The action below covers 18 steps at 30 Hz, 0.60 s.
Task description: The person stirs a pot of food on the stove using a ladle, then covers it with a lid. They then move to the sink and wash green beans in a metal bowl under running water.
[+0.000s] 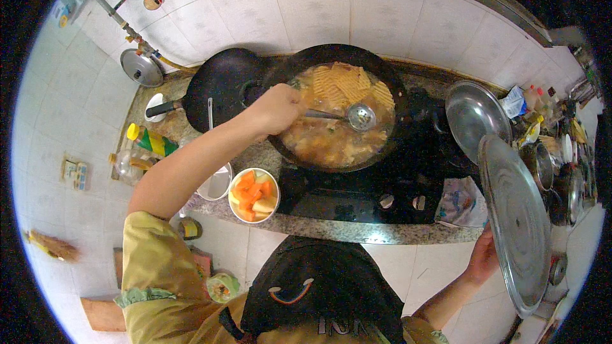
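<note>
My left hand (pixel 284 107) grips the handle of a metal ladle (pixel 361 117) over the wok. The ladle's bowl sits at the surface of the brown broth (pixel 315 141). Ridged tan food slices (pixel 346 81) lie at the far side of the broth, with softer pieces nearer me. The large dark wok (pixel 399 86) stands on a black glass gas stove (pixel 330 200). Off to the right, my right hand (pixel 485 253) holds a large round metal lid (pixel 516 224) tilted nearly upright; its fingers are partly hidden behind the lid.
A white tub of cut orange and pale vegetables (pixel 253 195) stands at the counter's front edge, beside another white tub (pixel 215 186). A black frying pan (pixel 224 91) is left of the wok. At right are a metal basin (pixel 478 117), a cloth (pixel 461 200) and several pots (pixel 569 191).
</note>
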Each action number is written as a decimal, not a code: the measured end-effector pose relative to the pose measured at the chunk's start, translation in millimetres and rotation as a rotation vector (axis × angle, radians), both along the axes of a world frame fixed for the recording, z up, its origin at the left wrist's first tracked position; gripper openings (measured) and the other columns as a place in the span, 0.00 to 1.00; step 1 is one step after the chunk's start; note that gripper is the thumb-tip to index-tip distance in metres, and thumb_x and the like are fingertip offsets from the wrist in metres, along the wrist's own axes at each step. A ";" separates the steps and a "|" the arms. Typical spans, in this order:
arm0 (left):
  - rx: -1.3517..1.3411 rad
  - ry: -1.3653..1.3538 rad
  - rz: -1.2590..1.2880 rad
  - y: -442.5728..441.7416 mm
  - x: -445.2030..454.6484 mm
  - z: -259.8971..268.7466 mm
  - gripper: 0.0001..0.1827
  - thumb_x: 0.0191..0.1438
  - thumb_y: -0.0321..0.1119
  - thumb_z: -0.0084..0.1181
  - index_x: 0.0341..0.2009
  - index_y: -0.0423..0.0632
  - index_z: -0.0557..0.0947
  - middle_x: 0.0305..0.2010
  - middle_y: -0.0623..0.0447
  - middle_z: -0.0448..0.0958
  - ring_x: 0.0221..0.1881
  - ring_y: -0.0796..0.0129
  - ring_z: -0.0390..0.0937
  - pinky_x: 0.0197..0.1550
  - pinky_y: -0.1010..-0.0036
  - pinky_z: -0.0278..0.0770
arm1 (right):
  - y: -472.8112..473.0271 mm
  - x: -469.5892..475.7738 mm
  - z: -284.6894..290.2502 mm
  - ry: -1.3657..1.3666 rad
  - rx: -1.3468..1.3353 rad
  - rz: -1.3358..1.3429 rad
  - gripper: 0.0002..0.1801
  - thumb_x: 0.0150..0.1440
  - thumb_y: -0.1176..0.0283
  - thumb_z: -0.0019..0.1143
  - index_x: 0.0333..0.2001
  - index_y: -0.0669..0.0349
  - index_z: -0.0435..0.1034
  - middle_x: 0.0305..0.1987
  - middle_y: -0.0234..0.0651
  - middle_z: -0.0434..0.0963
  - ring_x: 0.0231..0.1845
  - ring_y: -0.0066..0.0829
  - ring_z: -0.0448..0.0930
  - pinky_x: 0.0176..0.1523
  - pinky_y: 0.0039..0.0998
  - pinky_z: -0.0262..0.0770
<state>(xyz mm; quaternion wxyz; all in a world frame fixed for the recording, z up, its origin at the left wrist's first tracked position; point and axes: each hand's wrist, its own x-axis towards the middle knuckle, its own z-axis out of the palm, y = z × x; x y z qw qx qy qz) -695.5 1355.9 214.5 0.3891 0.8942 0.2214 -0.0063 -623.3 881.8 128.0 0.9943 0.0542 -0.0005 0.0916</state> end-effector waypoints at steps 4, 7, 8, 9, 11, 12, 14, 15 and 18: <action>0.119 0.060 -0.114 -9.5 24.5 -8.0 0.15 0.47 0.32 0.45 0.15 0.35 0.72 0.09 0.45 0.66 0.14 0.60 0.70 0.17 0.65 0.68 | -2.3 -7.4 1.9 -0.050 -0.070 -0.040 0.24 0.50 0.80 0.47 0.52 0.75 0.55 0.56 0.52 0.58 0.58 0.47 0.57 0.59 0.39 0.60; 0.062 0.206 -0.086 -12.1 31.0 -17.9 0.12 0.47 0.33 0.45 0.17 0.41 0.73 0.13 0.52 0.69 0.15 0.71 0.62 0.19 0.68 0.62 | 6.5 -21.7 18.7 -0.073 0.033 0.059 0.25 0.50 0.81 0.48 0.52 0.74 0.55 0.56 0.52 0.58 0.57 0.46 0.58 0.59 0.39 0.61; 0.079 0.189 -0.100 -14.3 31.5 -17.2 0.11 0.47 0.32 0.45 0.17 0.42 0.73 0.13 0.52 0.69 0.15 0.71 0.63 0.19 0.69 0.62 | 2.4 -22.4 16.4 -0.062 0.106 0.094 0.25 0.49 0.80 0.48 0.52 0.74 0.55 0.56 0.51 0.58 0.57 0.46 0.59 0.59 0.39 0.61; 0.097 0.172 -0.115 -17.4 32.4 -16.0 0.11 0.47 0.32 0.45 0.17 0.42 0.73 0.13 0.53 0.69 0.15 0.71 0.63 0.19 0.69 0.62 | 1.7 -23.2 17.0 -0.050 0.178 0.128 0.25 0.49 0.80 0.48 0.52 0.74 0.55 0.56 0.51 0.58 0.56 0.45 0.59 0.59 0.39 0.61; 0.093 0.170 -0.110 -20.9 33.7 -12.8 0.11 0.47 0.32 0.45 0.17 0.42 0.73 0.13 0.54 0.68 0.15 0.72 0.63 0.17 0.70 0.61 | 3.3 -25.8 17.8 -0.073 -0.025 -0.021 0.25 0.49 0.81 0.49 0.51 0.73 0.55 0.56 0.51 0.58 0.56 0.45 0.60 0.58 0.39 0.63; 0.070 0.183 -0.092 -21.4 34.4 -11.3 0.11 0.47 0.32 0.46 0.16 0.43 0.73 0.13 0.55 0.68 0.14 0.72 0.63 0.16 0.71 0.61 | 4.6 -26.5 19.2 -0.085 -0.128 -0.095 0.25 0.49 0.81 0.49 0.51 0.73 0.55 0.55 0.51 0.58 0.55 0.44 0.61 0.57 0.38 0.64; -0.021 0.201 -0.038 -22.6 33.5 -6.0 0.12 0.48 0.33 0.46 0.15 0.43 0.72 0.12 0.56 0.67 0.12 0.74 0.62 0.13 0.73 0.57 | -1.8 -26.6 14.9 -0.082 -0.091 -0.083 0.24 0.49 0.81 0.49 0.51 0.73 0.56 0.54 0.50 0.60 0.54 0.44 0.62 0.55 0.37 0.66; -0.087 0.206 -0.003 -23.6 30.8 -1.1 0.13 0.48 0.33 0.46 0.14 0.44 0.72 0.11 0.56 0.66 0.10 0.75 0.60 0.11 0.75 0.55 | -1.8 -26.8 15.3 -0.081 -0.070 -0.074 0.24 0.48 0.81 0.49 0.51 0.73 0.56 0.53 0.50 0.60 0.53 0.44 0.62 0.54 0.37 0.67; -0.301 0.149 0.044 -12.7 22.1 -1.9 0.15 0.47 0.32 0.47 0.11 0.43 0.68 0.09 0.55 0.63 0.06 0.74 0.56 0.08 0.75 0.53 | 0.1 -29.5 20.8 -0.065 -0.102 -0.087 0.23 0.48 0.81 0.49 0.50 0.74 0.57 0.52 0.50 0.61 0.52 0.43 0.63 0.53 0.35 0.68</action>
